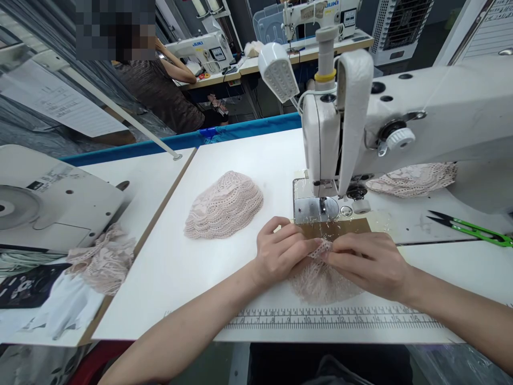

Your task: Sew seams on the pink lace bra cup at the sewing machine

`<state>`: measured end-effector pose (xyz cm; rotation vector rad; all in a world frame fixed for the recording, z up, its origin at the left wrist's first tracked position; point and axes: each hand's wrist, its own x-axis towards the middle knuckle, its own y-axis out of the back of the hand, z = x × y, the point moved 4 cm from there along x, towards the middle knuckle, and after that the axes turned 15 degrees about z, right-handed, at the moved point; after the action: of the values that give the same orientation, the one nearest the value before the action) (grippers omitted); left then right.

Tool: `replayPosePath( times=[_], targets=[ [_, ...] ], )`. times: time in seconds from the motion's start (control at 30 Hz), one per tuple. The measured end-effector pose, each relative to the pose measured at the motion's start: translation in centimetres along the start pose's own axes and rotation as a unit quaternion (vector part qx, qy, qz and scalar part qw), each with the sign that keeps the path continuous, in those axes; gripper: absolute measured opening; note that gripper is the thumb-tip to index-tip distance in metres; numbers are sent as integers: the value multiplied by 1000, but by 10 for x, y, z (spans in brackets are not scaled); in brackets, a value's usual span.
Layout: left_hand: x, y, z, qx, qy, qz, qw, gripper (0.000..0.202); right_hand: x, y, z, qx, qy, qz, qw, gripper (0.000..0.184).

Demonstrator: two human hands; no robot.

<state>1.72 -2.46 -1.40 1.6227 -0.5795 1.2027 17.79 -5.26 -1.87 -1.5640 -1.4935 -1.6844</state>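
Note:
Both hands meet over a piece of pale pink lace [325, 286] just in front of the sewing machine [320, 144]. My left hand [280, 248] pinches the upper edge of the lace from the left. From the other side, my right hand [371, 262] pinches the same edge close to the left fingertips. The rest of the piece spreads below the fingers onto the white table, near its printed ruler [340, 319]. Behind the hands lies the metal needle plate [306, 208], with loose threads around it. The lace is apart from the needle area.
A stack of pink lace [224, 206] lies left, and more lace [414, 179] sits behind the machine. Green thread snips [473, 227] rest at right. Another machine [52, 198] and crumpled lace [106, 256] are far left. A person [160, 91] sits beyond the blue edging.

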Motion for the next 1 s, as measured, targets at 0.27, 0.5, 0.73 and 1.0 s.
replayPosePath(
  times=[0.27, 0.5, 0.73, 1.0],
  targets=[
    [2, -1, 1, -4, -1, 28, 1000, 6, 3, 1, 0, 26, -2, 37, 999, 16],
    [2, -1, 0, 1, 3, 22, 1000, 6, 4, 3, 0, 25, 1, 36, 999, 16],
    [1, -1, 0, 3, 1, 25, 1000, 5, 4, 3, -1, 22, 0, 39, 999, 15],
    [0, -2, 0, 0, 3, 22, 1000, 6, 4, 3, -1, 24, 2, 39, 999, 16]
  ],
)
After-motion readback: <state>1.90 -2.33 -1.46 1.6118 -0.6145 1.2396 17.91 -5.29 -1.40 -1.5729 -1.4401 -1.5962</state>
